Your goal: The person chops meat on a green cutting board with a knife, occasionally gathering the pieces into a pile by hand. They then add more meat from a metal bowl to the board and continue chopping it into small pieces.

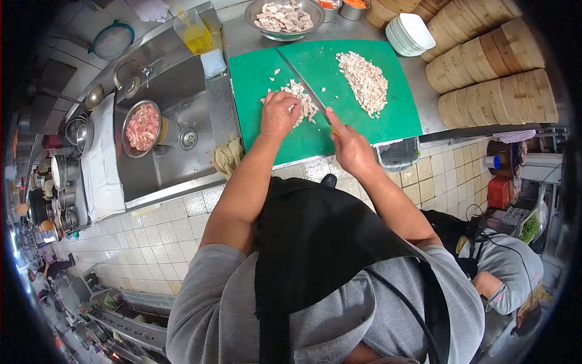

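Note:
My right hand (353, 147) grips the handle of a long kitchen knife (307, 89). The blade slants up and left across a green cutting board (327, 54), along the right edge of some partly chopped pale meat (304, 104). On the left side of that meat, my left hand (280, 114) rests with its fingers curled and drawn together, pressing on the pieces; its fingertips are partly hidden. A larger pile of finely chopped meat (366, 84) lies on the right of the board.
Behind the board stands a metal bowl of meat slices (284, 17). White plates (410, 35) and bamboo steamers (485, 60) are stacked at right. Left lies a sink (182, 164) with a bowl of raw meat (142, 127). Another person (503, 267) is at lower right.

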